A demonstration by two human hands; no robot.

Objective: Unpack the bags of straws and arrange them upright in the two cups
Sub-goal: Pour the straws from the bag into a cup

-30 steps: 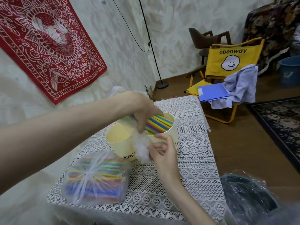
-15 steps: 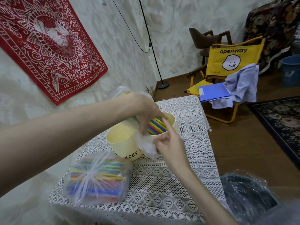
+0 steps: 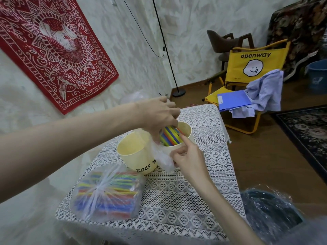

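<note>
Two pale yellow cups stand side by side on the lace tablecloth. The near cup is empty inside. The far cup holds a bundle of coloured straws leaning across it. My left hand hovers over the cups and grips the clear plastic bag that trails off the straws. My right hand holds the lower end of that bag against the far cup, index finger on the rim. A second, knotted bag of straws lies on the table nearer to me.
A bin lined with clear plastic sits at the table's right side near me. A yellow folding chair with a blue folder and a shirt stands beyond the table. A floor lamp pole rises by the wall.
My left hand has risen higher above the cups, drawing the bag up off the straws. My right hand has moved up to the far cup's rim. The straws sit deeper in the cup.
</note>
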